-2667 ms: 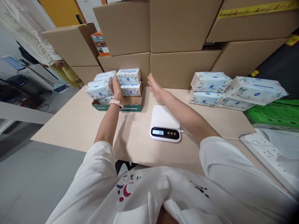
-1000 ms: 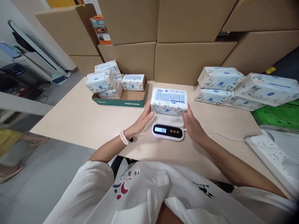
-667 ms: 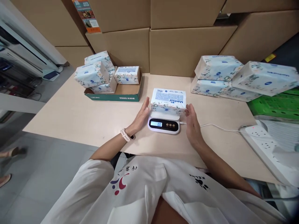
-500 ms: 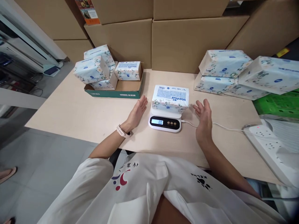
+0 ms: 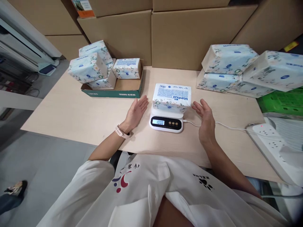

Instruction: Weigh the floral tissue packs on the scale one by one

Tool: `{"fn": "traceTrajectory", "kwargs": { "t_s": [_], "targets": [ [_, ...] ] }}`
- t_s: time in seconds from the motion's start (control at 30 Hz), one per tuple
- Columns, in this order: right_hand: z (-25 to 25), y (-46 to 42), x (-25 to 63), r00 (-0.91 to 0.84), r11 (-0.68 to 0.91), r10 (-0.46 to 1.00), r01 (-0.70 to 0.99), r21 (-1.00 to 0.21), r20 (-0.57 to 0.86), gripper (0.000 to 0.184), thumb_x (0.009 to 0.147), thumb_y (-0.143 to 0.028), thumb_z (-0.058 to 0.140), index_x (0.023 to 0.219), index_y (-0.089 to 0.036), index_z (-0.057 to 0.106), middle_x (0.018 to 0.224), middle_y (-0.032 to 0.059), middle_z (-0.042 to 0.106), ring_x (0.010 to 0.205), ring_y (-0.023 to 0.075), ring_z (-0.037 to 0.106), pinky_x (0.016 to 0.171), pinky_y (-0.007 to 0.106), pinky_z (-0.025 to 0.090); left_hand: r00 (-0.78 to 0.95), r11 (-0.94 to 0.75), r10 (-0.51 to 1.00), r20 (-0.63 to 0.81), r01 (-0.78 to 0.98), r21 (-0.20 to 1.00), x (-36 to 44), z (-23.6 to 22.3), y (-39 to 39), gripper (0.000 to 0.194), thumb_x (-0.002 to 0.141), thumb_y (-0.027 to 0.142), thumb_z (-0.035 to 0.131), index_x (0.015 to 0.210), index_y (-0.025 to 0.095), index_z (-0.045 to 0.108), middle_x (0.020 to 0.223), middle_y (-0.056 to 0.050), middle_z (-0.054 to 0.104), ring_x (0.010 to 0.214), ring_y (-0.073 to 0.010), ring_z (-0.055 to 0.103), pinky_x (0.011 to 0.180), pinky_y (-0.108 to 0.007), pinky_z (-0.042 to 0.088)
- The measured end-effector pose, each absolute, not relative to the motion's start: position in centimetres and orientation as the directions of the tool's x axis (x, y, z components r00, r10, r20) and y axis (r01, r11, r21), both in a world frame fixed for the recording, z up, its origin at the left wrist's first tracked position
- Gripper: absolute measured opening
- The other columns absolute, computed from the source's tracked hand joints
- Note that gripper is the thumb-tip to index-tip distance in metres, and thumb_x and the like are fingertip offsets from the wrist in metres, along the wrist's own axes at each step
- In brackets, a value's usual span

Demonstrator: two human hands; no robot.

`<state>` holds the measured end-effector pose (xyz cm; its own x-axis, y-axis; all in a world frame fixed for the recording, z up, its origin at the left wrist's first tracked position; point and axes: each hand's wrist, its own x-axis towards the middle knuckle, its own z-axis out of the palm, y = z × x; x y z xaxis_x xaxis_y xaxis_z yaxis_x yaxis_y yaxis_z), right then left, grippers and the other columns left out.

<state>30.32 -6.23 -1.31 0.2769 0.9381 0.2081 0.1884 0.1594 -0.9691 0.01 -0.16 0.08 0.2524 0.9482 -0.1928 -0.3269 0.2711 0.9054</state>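
Observation:
A floral-printed tissue pack (image 5: 171, 97) marked Manhua lies on the white digital scale (image 5: 166, 124), whose lit display reads 100.0. To the left of the scale, my left hand (image 5: 135, 113) is open and holds nothing, its palm turned up and inward. My right hand (image 5: 206, 121) is open on the other side, fingers apart, with a gap between it and the pack. Behind my left hand stands a shallow green cardboard tray (image 5: 113, 93) with several similar packs in and piled above it.
More tissue packs (image 5: 228, 60) are stacked at the back right, beside a green package (image 5: 281, 102). A white cable (image 5: 230, 127) runs from the scale toward a power strip (image 5: 268, 135). Large cardboard boxes (image 5: 196, 37) wall off the table's back. Another person's foot (image 5: 16, 189) shows at lower left.
The scale's display has gone from 0.0 to 100.0. Both hands stay open beside the pack, with little movement. The view has shifted slightly, and a different foot position appears at lower left.

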Motion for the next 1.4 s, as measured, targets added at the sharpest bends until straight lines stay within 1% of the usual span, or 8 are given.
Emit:
{"fn": "traceTrajectory", "kwargs": {
  "t_s": [0.17, 0.27, 0.47, 0.57, 0.7, 0.93, 1.13, 1.4],
  "targets": [
    [-1.26, -6.16, 30.34, 0.275, 0.152, 0.94, 0.185, -0.971, 0.2, 0.078, 0.101, -0.084, 0.044, 0.154, -0.031, 0.063, 0.152, 0.0122, 0.073, 0.14, 0.0343, 0.07, 0.129, 0.068, 0.044, 0.251, 0.259, 0.952, -0.178, -0.341, 0.904, -0.39, -0.38, 0.05, 0.088, 0.103, 0.078, 0.043, 0.17, 0.021, 0.046, 0.182, -0.008, 0.038, 0.175, -0.0313, 0.025, 0.145, -0.043, 0.018],
    [-1.2, -6.19, 30.33, 0.274, 0.155, 0.94, 0.189, -0.97, 0.204, 0.08, 0.1, -0.085, 0.044, 0.154, -0.029, 0.063, 0.151, 0.013, 0.073, 0.139, 0.0344, 0.071, 0.129, 0.068, 0.044, 0.253, 0.256, 0.951, -0.177, -0.328, 0.909, -0.43, -0.44, 0.1, 0.086, 0.103, 0.08, 0.043, 0.168, 0.024, 0.049, 0.182, -0.006, 0.04, 0.174, -0.0311, 0.026, 0.145, -0.044, 0.019],
    [-1.46, -6.2, 30.48, 0.268, 0.156, 0.942, 0.179, -0.971, 0.201, 0.078, 0.101, -0.084, 0.044, 0.153, -0.03, 0.063, 0.151, 0.0118, 0.073, 0.139, 0.0345, 0.071, 0.129, 0.068, 0.044, 0.244, 0.255, 0.953, -0.179, -0.324, 0.911, -0.38, -0.31, 0.08, 0.087, 0.103, 0.079, 0.043, 0.168, 0.022, 0.048, 0.182, -0.008, 0.04, 0.174, -0.0322, 0.028, 0.144, -0.044, 0.021],
    [-1.55, -6.2, 30.5, 0.268, 0.158, 0.942, 0.177, -0.971, 0.202, 0.077, 0.101, -0.084, 0.043, 0.153, -0.031, 0.064, 0.151, 0.0117, 0.073, 0.139, 0.0347, 0.071, 0.128, 0.068, 0.045, 0.249, 0.26, 0.951, -0.183, -0.325, 0.909, -0.41, -0.32, 0.09, 0.085, 0.104, 0.078, 0.042, 0.168, 0.023, 0.048, 0.181, -0.007, 0.041, 0.174, -0.0319, 0.029, 0.145, -0.044, 0.02],
    [-1.57, -6.17, 30.49, 0.273, 0.169, 0.939, 0.173, -0.97, 0.212, 0.077, 0.101, -0.085, 0.043, 0.152, -0.031, 0.065, 0.15, 0.0116, 0.074, 0.137, 0.0344, 0.072, 0.129, 0.067, 0.045, 0.247, 0.26, 0.952, -0.183, -0.33, 0.908, -0.41, -0.3, 0.12, 0.085, 0.105, 0.076, 0.041, 0.169, 0.02, 0.047, 0.181, -0.009, 0.041, 0.173, -0.0317, 0.03, 0.145, -0.044, 0.02],
    [-1.61, -6.09, 30.58, 0.265, 0.165, 0.942, 0.171, -0.971, 0.207, 0.077, 0.101, -0.084, 0.043, 0.152, -0.03, 0.064, 0.15, 0.0118, 0.074, 0.137, 0.034, 0.072, 0.128, 0.067, 0.046, 0.248, 0.264, 0.951, -0.185, -0.337, 0.904, -0.32, -0.14, 0.05, 0.08, 0.107, 0.073, 0.04, 0.167, 0.021, 0.049, 0.18, -0.008, 0.044, 0.173, -0.0297, 0.031, 0.145, -0.044, 0.02],
    [-1.71, -6.04, 30.54, 0.27, 0.17, 0.938, 0.191, -0.967, 0.218, 0.079, 0.1, -0.086, 0.04, 0.15, -0.03, 0.065, 0.148, 0.0121, 0.075, 0.135, 0.0339, 0.073, 0.128, 0.067, 0.046, 0.246, 0.251, 0.954, -0.174, -0.33, 0.91, -0.38, -0.33, 0.13, 0.08, 0.105, 0.076, 0.043, 0.164, 0.023, 0.053, 0.179, -0.007, 0.045, 0.173, -0.0312, 0.031, 0.145, -0.045, 0.02],
    [-1.45, -6.2, 30.5, 0.272, 0.166, 0.938, 0.188, -0.968, 0.213, 0.075, 0.101, -0.083, 0.045, 0.152, -0.032, 0.063, 0.148, 0.0109, 0.075, 0.136, 0.0338, 0.072, 0.127, 0.066, 0.047, 0.248, 0.256, 0.952, -0.179, -0.325, 0.91, -0.36, -0.2, 0.07, 0.084, 0.105, 0.075, 0.043, 0.168, 0.021, 0.048, 0.18, -0.008, 0.043, 0.173, -0.031, 0.031, 0.145, -0.045, 0.02]
  ]
}}
